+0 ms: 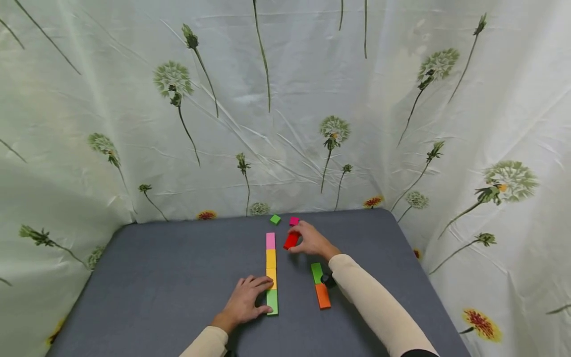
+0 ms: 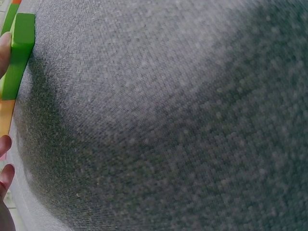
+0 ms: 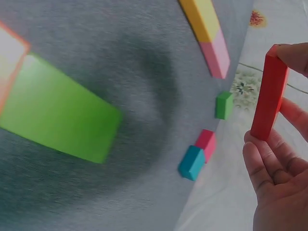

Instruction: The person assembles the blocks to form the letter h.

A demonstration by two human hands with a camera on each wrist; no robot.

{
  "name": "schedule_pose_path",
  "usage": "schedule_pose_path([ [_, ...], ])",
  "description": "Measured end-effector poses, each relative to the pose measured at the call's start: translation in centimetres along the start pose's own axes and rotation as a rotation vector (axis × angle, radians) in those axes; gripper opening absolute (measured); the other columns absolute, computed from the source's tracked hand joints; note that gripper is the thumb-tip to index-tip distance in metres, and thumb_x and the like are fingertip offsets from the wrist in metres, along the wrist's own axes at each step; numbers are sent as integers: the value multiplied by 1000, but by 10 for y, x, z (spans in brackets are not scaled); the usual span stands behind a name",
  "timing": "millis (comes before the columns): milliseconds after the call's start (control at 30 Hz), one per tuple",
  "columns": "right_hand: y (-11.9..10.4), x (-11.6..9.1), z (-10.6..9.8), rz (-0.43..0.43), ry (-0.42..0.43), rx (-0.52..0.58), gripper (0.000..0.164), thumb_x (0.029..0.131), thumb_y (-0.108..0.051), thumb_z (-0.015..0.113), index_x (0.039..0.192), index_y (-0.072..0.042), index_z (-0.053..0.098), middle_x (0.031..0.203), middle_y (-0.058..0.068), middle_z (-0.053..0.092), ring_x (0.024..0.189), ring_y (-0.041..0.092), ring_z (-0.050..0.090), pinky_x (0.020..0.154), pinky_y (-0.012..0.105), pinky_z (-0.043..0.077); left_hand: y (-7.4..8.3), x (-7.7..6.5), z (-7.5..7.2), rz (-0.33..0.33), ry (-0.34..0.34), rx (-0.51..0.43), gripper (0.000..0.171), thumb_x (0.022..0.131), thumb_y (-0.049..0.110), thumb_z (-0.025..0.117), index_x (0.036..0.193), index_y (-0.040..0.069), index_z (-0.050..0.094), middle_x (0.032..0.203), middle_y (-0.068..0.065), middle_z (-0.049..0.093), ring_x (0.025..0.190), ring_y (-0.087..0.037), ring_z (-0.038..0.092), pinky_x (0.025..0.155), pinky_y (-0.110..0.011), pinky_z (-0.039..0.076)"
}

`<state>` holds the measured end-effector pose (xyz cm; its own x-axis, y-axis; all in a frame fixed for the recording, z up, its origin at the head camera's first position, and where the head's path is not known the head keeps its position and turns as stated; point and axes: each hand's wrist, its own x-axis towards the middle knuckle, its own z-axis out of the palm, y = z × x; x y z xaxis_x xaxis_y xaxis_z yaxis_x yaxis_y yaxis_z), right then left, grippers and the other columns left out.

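Note:
Pinched by its two ends between thumb and fingers, a red block (image 1: 291, 240) is in my right hand (image 1: 312, 241), above the table. The right wrist view shows this red block (image 3: 269, 98) plainly. A straight row of blocks runs away from me: light green (image 1: 272, 305) nearest, then two yellow blocks (image 1: 271, 259), then pink (image 1: 270, 241). Beside its near end is my left hand (image 1: 244, 300), thumb at the green block and fingertips on the nearer yellow one. In the left wrist view, the thumb touches the side of the green block (image 2: 21, 38).
Right of the row, a green block (image 1: 316, 272) and an orange block (image 1: 323, 296) lie end to end. Near the far edge are a small green block (image 1: 275, 219), a magenta block (image 1: 294, 221) and a teal block (image 3: 192, 162). A flowered curtain (image 1: 294, 139) hangs behind the grey table (image 1: 178, 277).

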<state>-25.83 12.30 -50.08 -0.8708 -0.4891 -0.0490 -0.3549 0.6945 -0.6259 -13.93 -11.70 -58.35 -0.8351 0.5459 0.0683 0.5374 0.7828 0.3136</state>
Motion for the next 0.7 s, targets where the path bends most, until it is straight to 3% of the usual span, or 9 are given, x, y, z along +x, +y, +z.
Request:
schedule_pose_path([
  [300, 15, -18, 15, 58, -11, 12, 51, 79, -26, 79, 123, -4, 63, 102, 6, 51, 93, 22, 50, 78, 36, 46, 3, 2, -1, -14, -36, -17, 63, 75, 53, 75, 127, 19, 63, 130, 4, 58, 109, -19, 51, 88, -43, 40],
  [500, 17, -23, 29, 94, 46, 39, 52, 78, -27, 81, 120, -3, 64, 98, 6, 49, 87, 19, 49, 75, 33, 46, 4, 1, -2, -19, -31, -16, 63, 75, 53, 75, 127, 19, 63, 131, 3, 57, 109, -19, 51, 89, -44, 40],
  [700, 11, -25, 44, 204, 94, 3, 49, 77, -32, 81, 115, -5, 65, 96, 5, 49, 84, 18, 49, 72, 32, 47, 3, 0, -2, -30, -32, -13, 63, 76, 52, 75, 128, 19, 63, 132, 3, 57, 110, -20, 50, 90, -44, 39],
])
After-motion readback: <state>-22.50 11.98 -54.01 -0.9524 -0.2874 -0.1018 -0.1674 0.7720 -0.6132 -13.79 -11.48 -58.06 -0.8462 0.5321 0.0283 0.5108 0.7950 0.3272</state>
